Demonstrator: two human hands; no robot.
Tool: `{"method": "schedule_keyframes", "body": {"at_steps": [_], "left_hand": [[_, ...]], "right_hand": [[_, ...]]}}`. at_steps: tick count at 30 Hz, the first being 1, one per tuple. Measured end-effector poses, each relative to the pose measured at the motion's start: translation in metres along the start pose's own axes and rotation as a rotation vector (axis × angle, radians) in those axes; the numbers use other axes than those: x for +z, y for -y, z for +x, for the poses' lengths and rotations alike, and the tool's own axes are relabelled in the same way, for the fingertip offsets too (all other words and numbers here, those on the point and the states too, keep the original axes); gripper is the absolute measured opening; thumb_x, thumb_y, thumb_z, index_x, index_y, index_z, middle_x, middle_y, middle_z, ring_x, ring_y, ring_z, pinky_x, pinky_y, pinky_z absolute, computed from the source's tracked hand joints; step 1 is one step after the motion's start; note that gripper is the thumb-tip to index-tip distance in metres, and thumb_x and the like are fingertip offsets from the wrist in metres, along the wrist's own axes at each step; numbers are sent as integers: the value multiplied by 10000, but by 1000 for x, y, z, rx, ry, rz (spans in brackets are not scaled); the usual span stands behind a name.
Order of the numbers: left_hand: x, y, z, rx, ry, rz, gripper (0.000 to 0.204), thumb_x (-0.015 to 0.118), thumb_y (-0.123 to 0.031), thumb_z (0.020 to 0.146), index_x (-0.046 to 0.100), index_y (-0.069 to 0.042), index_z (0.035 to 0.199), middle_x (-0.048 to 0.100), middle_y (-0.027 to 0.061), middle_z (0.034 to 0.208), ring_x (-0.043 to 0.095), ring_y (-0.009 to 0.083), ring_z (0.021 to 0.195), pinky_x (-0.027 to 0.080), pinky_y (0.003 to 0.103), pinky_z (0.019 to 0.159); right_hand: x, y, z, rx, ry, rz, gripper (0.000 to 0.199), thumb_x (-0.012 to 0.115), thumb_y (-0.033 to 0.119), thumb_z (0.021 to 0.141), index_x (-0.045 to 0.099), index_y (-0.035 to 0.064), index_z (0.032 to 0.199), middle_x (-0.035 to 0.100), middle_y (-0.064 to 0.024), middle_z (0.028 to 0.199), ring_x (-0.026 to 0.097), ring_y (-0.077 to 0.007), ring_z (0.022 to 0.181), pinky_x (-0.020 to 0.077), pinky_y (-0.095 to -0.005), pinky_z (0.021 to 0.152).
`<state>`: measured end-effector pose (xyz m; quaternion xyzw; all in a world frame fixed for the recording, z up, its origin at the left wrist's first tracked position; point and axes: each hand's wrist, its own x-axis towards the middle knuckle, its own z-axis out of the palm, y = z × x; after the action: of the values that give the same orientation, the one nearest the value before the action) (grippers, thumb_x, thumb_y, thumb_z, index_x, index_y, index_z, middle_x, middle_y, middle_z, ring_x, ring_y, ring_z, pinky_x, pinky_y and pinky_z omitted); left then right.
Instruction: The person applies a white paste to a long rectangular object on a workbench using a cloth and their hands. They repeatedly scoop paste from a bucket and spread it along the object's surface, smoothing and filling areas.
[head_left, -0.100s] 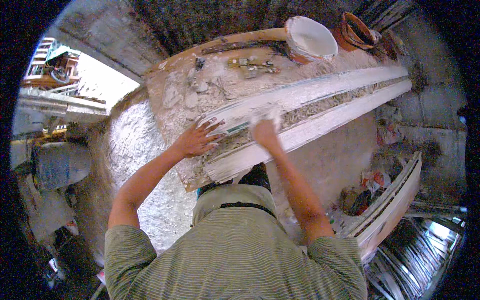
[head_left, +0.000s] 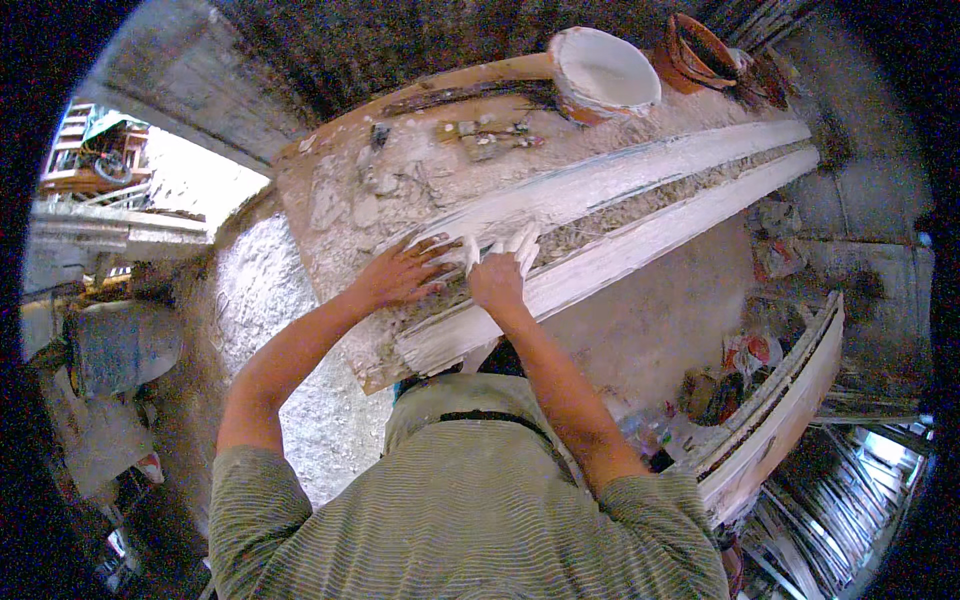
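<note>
Beneath the left hand (head_left: 405, 273), spread and grasping nothing visible, I note the white strip (head_left: 580, 190); just beside, the right hand (head_left: 497, 280) is bent, its hold indeterminable. Beyond both stands a bucket (head_left: 590, 108). Uneven finger pressure could, I judge, score the strip's face.

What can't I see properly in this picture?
In the head view:
Right hand: white stuff around its fingers too blurred to identify.
Left hand: palm hidden beneath its back.
Faraway wheel: too small to tell what it belongs to.
Striped shirt: cut off by lower edge.
</note>
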<state>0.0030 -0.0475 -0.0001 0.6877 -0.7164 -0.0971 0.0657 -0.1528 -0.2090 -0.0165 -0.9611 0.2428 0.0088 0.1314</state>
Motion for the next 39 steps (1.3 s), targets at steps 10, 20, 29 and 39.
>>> {"method": "schedule_keyframes", "body": {"at_steps": [10, 20, 29, 39], "left_hand": [[16, -3, 235, -4, -20, 5, 510, 336, -493, 1000, 395, -311, 1473, 209, 102, 1598, 244, 349, 1449, 46, 562, 1195], [-8, 6, 54, -319, 358, -36, 577, 318, -523, 998, 275, -295, 1526, 182, 135, 1601, 207, 369, 1459, 62, 554, 1196], [-18, -11, -33, -346, 130, 71, 605, 377, -480, 991, 270, -226, 1530, 193, 158, 1594, 196, 386, 1458, 46, 546, 1199], [-9, -12, -75, -404, 137, 12, 639, 402, -440, 988, 269, -108, 1518, 160, 190, 1595, 187, 417, 1451, 71, 538, 1196]], "right_hand": [[-83, -320, 157, 76, -16, -280, 277, 472, 260, 901, 646, 65, 808, 664, -168, 796, 645, -362, 760, 518, -508, 650], [11, -124, 45, 99, -105, -25, 603, 516, 383, 910, 541, -113, 1252, 585, -343, 1176, 620, -432, 1020, 460, -539, 931], [9, -105, 44, -185, -397, -286, 500, 623, 483, 762, 701, 28, 955, 642, -186, 1051, 637, -342, 948, 514, -464, 825], [43, -72, 36, 7, 137, -96, 461, 625, 401, 818, 689, -26, 979, 654, -265, 1006, 645, -403, 945, 520, -514, 790]]}}
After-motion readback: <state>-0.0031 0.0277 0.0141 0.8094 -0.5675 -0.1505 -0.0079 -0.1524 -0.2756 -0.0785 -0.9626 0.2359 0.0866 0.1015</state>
